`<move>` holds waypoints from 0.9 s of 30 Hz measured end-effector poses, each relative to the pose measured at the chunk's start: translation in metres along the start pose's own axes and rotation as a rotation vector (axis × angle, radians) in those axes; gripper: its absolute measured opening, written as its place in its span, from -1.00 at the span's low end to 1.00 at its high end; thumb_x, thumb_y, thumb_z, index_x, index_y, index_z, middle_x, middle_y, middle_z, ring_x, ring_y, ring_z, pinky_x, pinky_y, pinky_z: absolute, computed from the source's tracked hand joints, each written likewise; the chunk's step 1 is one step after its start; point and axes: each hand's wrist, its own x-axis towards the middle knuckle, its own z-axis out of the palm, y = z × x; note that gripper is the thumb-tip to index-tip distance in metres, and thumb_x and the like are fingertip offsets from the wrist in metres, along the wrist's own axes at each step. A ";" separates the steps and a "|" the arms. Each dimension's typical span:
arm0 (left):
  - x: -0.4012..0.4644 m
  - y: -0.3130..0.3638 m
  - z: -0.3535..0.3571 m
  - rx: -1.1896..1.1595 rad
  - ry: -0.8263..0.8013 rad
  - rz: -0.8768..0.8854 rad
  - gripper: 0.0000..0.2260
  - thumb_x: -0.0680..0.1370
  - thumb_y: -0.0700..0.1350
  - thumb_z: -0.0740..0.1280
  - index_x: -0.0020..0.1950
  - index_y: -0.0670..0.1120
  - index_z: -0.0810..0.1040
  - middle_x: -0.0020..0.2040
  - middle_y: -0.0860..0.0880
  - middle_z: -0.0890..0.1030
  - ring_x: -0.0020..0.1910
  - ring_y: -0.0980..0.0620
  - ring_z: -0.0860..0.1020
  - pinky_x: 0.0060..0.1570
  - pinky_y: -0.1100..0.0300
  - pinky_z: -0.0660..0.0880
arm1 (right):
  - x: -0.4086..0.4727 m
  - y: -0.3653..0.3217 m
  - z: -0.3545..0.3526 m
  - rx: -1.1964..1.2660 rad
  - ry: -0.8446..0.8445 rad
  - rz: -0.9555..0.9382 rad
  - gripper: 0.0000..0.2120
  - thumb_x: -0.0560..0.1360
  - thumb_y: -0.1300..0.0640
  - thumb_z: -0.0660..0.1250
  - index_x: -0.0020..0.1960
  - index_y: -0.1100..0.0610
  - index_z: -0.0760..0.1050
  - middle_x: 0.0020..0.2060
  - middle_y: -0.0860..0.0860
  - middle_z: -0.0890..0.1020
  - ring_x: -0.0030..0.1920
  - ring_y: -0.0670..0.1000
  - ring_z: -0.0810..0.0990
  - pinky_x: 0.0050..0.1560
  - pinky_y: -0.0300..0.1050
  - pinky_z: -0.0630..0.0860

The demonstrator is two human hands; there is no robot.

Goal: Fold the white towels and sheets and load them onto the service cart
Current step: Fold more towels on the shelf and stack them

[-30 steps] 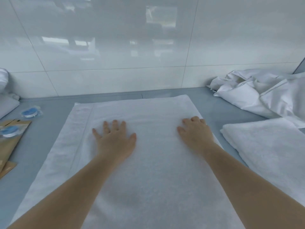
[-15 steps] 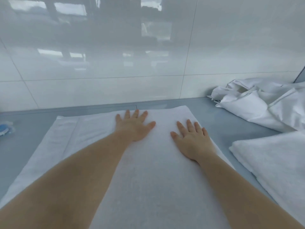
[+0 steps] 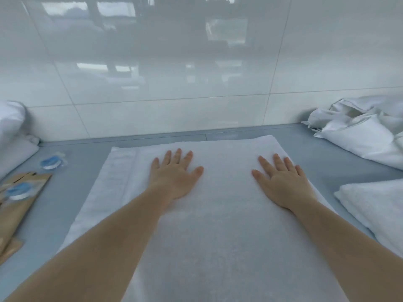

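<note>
Towel (image 3: 218, 225) lies flat on our worktop (image 3: 305, 153), near edge cut off; our left hand (image 3: 176, 175) and right hand (image 3: 281, 182) press it, fingers spread. Crumpled sheets (image 3: 359, 131) sit right.

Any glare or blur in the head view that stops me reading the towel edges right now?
Head view: soft and slightly blurred overall; glossy wall tiles carry window reflections, but no glare falls on the towel. Its white edges read faintly against the grey counter. Wide-angle bowing at the borders. Both hands lie flat.
</note>
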 end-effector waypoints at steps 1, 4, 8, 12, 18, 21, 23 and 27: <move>-0.005 -0.021 -0.002 -0.003 0.002 -0.041 -0.39 0.54 0.37 -0.19 0.56 0.20 -0.15 0.58 0.11 -0.17 0.56 0.04 -0.17 0.49 -0.10 -0.21 | -0.001 -0.001 -0.001 -0.002 0.002 -0.007 -0.38 0.50 -0.39 -0.23 0.53 -0.27 -0.15 0.57 -0.06 -0.10 0.55 0.03 -0.13 0.51 0.03 -0.17; -0.018 -0.064 -0.014 0.029 -0.036 -0.161 -0.44 0.60 0.28 -0.18 0.57 0.15 -0.13 0.59 0.06 -0.14 0.56 -0.01 -0.14 0.49 -0.15 -0.17 | -0.006 -0.005 -0.007 -0.028 0.021 -0.004 -0.43 0.57 -0.30 -0.16 0.55 -0.19 -0.06 0.57 -0.01 -0.01 0.55 0.06 -0.06 0.51 0.06 -0.12; -0.034 -0.041 -0.025 0.023 0.039 -0.098 -0.49 0.64 0.17 -0.12 0.58 0.09 -0.05 0.60 0.02 -0.08 0.56 -0.07 -0.16 0.47 -0.19 -0.21 | -0.022 -0.044 -0.017 -0.041 0.091 -0.070 -0.52 0.65 -0.06 -0.07 0.56 -0.08 0.01 0.56 0.03 0.05 0.55 0.06 -0.04 0.52 0.10 -0.09; -0.077 0.011 -0.003 -0.067 -0.016 0.047 -0.48 0.62 0.20 -0.13 0.57 0.16 -0.12 0.59 0.05 -0.15 0.56 -0.04 -0.20 0.46 -0.17 -0.25 | -0.062 -0.118 -0.004 0.117 -0.002 -0.285 -0.53 0.64 -0.08 -0.08 0.54 -0.20 -0.03 0.57 -0.06 -0.04 0.55 -0.02 -0.14 0.48 0.13 -0.20; -0.117 -0.056 0.004 -0.039 0.017 -0.139 -0.40 0.55 0.35 -0.17 0.55 0.20 -0.17 0.58 0.10 -0.18 0.55 0.04 -0.20 0.48 -0.10 -0.25 | -0.083 -0.126 0.011 -0.003 -0.044 -0.263 -0.51 0.61 -0.20 -0.21 0.53 -0.25 -0.18 0.56 -0.10 -0.13 0.55 0.00 -0.20 0.49 0.17 -0.26; -0.137 -0.099 -0.007 0.014 -0.024 -0.262 -0.44 0.59 0.29 -0.18 0.57 0.16 -0.16 0.59 0.08 -0.17 0.56 0.01 -0.20 0.48 -0.14 -0.24 | -0.087 -0.130 0.004 -0.007 -0.073 -0.264 -0.51 0.62 -0.19 -0.20 0.54 -0.22 -0.15 0.56 -0.07 -0.11 0.55 0.01 -0.17 0.50 0.17 -0.23; -0.145 -0.102 -0.015 0.073 -0.022 -0.285 -0.47 0.62 0.21 -0.18 0.58 0.10 -0.14 0.59 0.04 -0.13 0.56 -0.04 -0.20 0.45 -0.20 -0.28 | -0.093 -0.134 -0.002 0.012 -0.070 -0.215 -0.51 0.64 -0.15 -0.16 0.55 -0.18 -0.10 0.57 -0.03 -0.06 0.55 0.02 -0.13 0.50 0.19 -0.18; -0.178 -0.042 -0.007 -0.008 0.086 -0.111 -0.46 0.61 0.19 -0.10 0.58 0.08 -0.05 0.60 0.01 -0.05 0.56 -0.04 -0.18 0.45 -0.17 -0.31 | -0.128 -0.154 -0.001 0.055 -0.044 -0.206 -0.53 0.65 -0.05 -0.10 0.55 -0.16 -0.03 0.57 -0.02 -0.01 0.55 0.01 -0.10 0.49 0.22 -0.11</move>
